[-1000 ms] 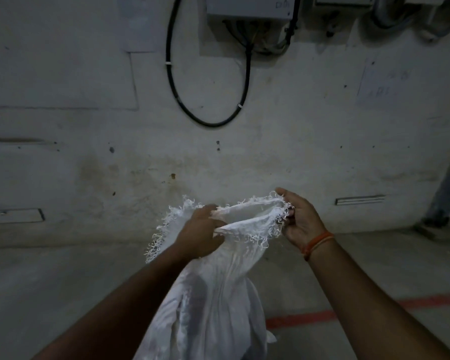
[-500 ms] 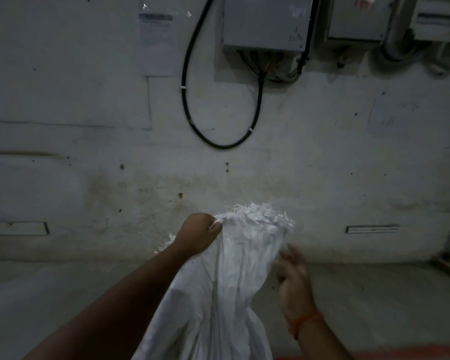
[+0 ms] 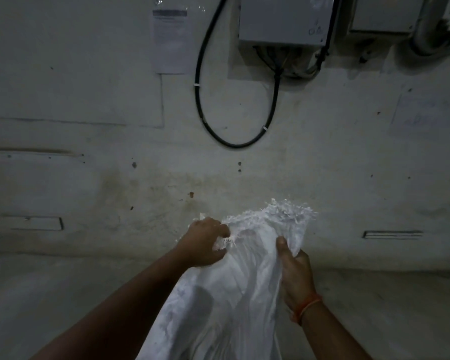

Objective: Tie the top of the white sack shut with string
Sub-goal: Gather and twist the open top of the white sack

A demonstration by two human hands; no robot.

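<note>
Gathering the frayed mouth of the white woven plastic sack [image 3: 234, 294] at lower centre, left hand [image 3: 205, 242] fisted on its rim, right hand [image 3: 294, 276] pinching the side; no string visible, tying not begun.

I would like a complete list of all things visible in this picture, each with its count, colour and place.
woven plastic sack: one, white, centre bottom, frayed top bunched
metal wall boxes: two, grey, top right
looped thick cable: one, black, hanging under the left box
paper notice: one, pale, upper wall
concrete wall: one, stained grey, behind
string: none visible
wrist thread band: one, orange, right wrist
left hand: gripping sack top
right hand: gripping sack neck
</note>
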